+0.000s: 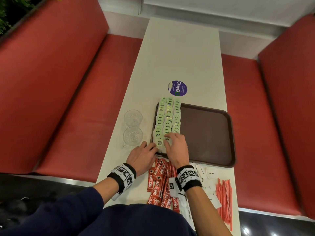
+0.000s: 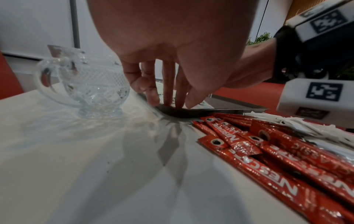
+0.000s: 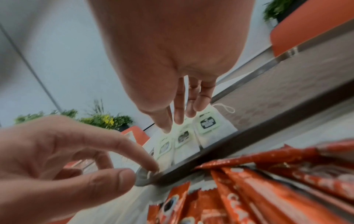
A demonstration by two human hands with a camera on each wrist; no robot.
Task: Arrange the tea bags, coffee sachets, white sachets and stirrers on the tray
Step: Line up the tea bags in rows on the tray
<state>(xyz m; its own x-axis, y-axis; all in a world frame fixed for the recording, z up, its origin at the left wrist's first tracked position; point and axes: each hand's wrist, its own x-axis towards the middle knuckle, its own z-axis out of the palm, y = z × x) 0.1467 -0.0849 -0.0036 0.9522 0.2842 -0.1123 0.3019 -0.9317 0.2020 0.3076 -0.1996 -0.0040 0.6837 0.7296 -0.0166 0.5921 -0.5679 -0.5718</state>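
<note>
Tray: I see the brown tray (image 1: pixel 207 133) lying at the right edge of the tabletop (image 1: pixel 179 57), its near rim just beyond the loose piles.
Tea bags: the green-tagged tea bags (image 1: pixel 167 120) lie in three overlapping rows along the tray's left side, the far ends reaching past its far rim.
Left hand: my left hand (image 1: pixel 142 156) sits at the tray's near-left corner, fingers (image 2: pixel 168 84) straight and pointing down, tips touching the rim and the nearest tea bag; it grasps nothing.
Right hand: my right hand (image 1: pixel 176 149) lies over the near ends of the rows, fingers (image 3: pixel 179 106) extended and pressing on the tea bags, released rather than clenched.
Coffee sachets: red coffee sachets (image 1: pixel 161 183) lie heaped on the tabletop at its near edge, just before the tray.
White sachets: the white sachets (image 1: pixel 208 181) lie right of them.
Stirrers: red stirrers (image 1: pixel 225 200) lie bundled by the near-right edge.
Cups: two glass cups (image 1: pixel 133 127) stand left of the tray.
Sticker: a purple sticker (image 1: pixel 177 88) sits beyond the tray.
</note>
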